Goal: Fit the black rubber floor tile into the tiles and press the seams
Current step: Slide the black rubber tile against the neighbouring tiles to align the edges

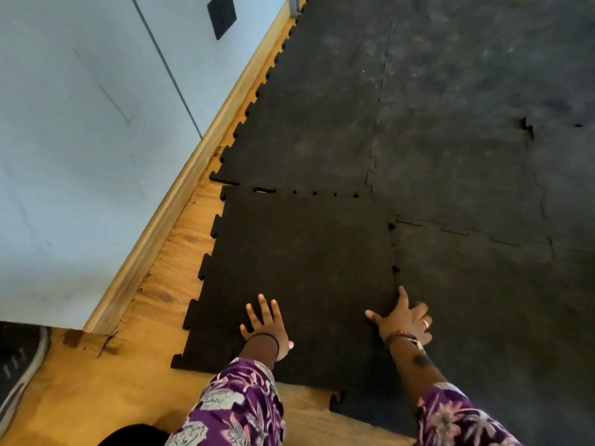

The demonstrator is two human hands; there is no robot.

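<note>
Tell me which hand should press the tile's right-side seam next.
Probably the right hand: its fingers already rest on that seam of the black rubber floor tile, where gaps show farther up. The left hand lies flat mid-tile, away from it.

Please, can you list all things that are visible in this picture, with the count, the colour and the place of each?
Loose floor tile: one, black, near centre, under both hands.
Laid tiles: several, dark grey-black, interlocked, centre to right.
Far seam: one, small gaps show, at the loose tile's far edge.
Wood floor: one, golden brown, bare at lower left.
Skirting board: one, light wood, along the wall.
Wall: one, pale blue, left.
Wall plate: one, black, top of wall.
Shoe: one, dark with white edge, far left.
Sleeves: two, purple floral, bottom.
Left hand: flat on tile.
Right hand: spread at right seam.
</note>
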